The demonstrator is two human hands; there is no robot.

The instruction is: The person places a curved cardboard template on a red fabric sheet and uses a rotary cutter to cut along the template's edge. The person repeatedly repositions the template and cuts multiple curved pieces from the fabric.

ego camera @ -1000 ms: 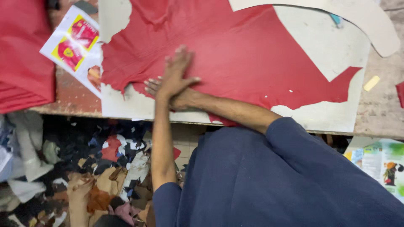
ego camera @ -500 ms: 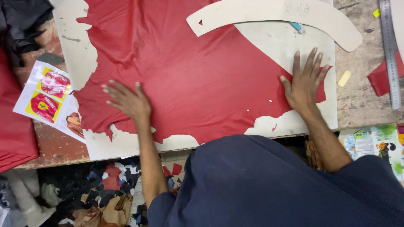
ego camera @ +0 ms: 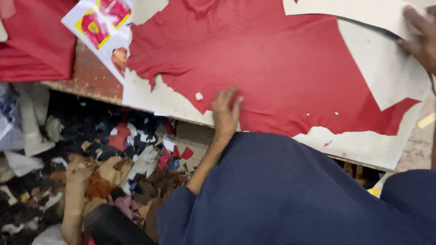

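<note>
A large red leather sheet (ego camera: 272, 68) with ragged edges lies spread on a white board (ego camera: 363, 145) on the workbench. My left hand (ego camera: 225, 111) rests flat on the sheet's near edge, fingers together, holding nothing. My right hand (ego camera: 420, 38) is at the top right, partly cut off by the frame. Its fingers lie on a curved cream paper pattern (ego camera: 354, 11) that sits on the far side of the sheet. My dark blue sleeves and shirt fill the lower right.
A printed red and yellow leaflet (ego camera: 97, 27) lies at the bench's left end beside folded red material (ego camera: 36, 45). A small yellow piece (ego camera: 426, 120) sits at the right. Many leather scraps (ego camera: 113, 168) cover the floor below the bench edge.
My left hand has slid to the sheet's near edge. My right hand has gone from the sheet's right corner up to the cream pattern. The camera has swung left and down.
</note>
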